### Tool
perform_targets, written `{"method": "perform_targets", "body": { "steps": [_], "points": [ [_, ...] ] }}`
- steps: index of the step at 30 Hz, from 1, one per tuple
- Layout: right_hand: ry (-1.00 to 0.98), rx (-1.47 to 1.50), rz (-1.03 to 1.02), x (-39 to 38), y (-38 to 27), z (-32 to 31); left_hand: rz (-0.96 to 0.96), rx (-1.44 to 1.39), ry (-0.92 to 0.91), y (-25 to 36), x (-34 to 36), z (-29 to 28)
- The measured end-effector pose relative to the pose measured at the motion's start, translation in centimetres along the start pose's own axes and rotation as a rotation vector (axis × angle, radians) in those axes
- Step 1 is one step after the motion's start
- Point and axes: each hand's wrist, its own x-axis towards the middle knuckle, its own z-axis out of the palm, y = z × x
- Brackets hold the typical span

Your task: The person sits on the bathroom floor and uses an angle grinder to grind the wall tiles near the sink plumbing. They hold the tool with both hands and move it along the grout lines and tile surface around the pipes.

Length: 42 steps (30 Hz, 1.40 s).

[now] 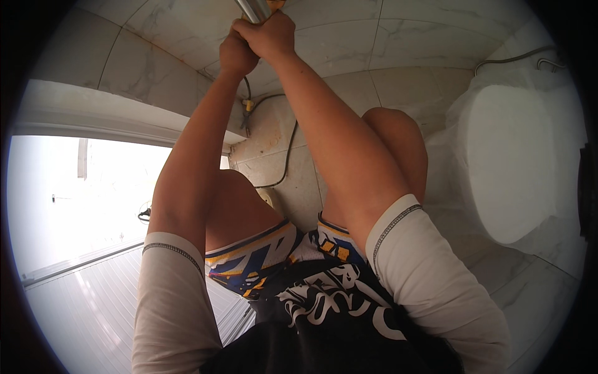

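Observation:
At the top of the head view, both my hands are raised close together at a shiny metal tube (250, 7) with a yellow part (275, 5) beside it. My right hand (270, 34) is closed around the tube's lower part, partly covering what it grips and overlapping the other hand. My left hand (237, 51) is curled just below and to the left; what its fingers hold is hidden. A dark hose (289, 140) with a yellow fitting (248, 105) runs along the tiles behind my forearms.
At right stands a white toilet (507, 162) wrapped in clear plastic, with a hose (511, 62) above it. A bright opening (99, 193) with a frame is at left, above ribbed white panels (93, 305). Tiled surfaces (336, 43) enclose the narrow space around my bent legs.

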Motion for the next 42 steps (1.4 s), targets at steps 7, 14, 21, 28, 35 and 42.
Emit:
{"method": "perform_targets", "body": {
  "steps": [7,14,21,28,35,42],
  "points": [
    [0.008,0.014,0.002,0.1,-0.1,0.1,0.081,0.019,0.007,-0.5,0.6,-0.5],
    [0.017,0.042,-0.069,0.2,-0.7,-0.1,0.039,0.047,0.001,-0.1,0.6,-1.1],
    [-0.001,0.018,-0.035,0.2,-1.0,-0.1,0.020,0.075,-0.035,-0.4,0.9,-1.5],
    [-0.002,0.093,0.061,-0.5,-1.3,-0.2,0.014,0.070,-0.056,-0.2,1.0,-2.0],
    [0.007,-0.011,0.029,-0.1,-1.6,-0.1,-0.019,0.071,-0.079,0.2,1.0,-2.7],
    [0.033,-0.016,-0.087,0.5,-0.7,0.7,0.014,0.044,-0.036,-0.3,1.0,-2.6]
  ]
}}
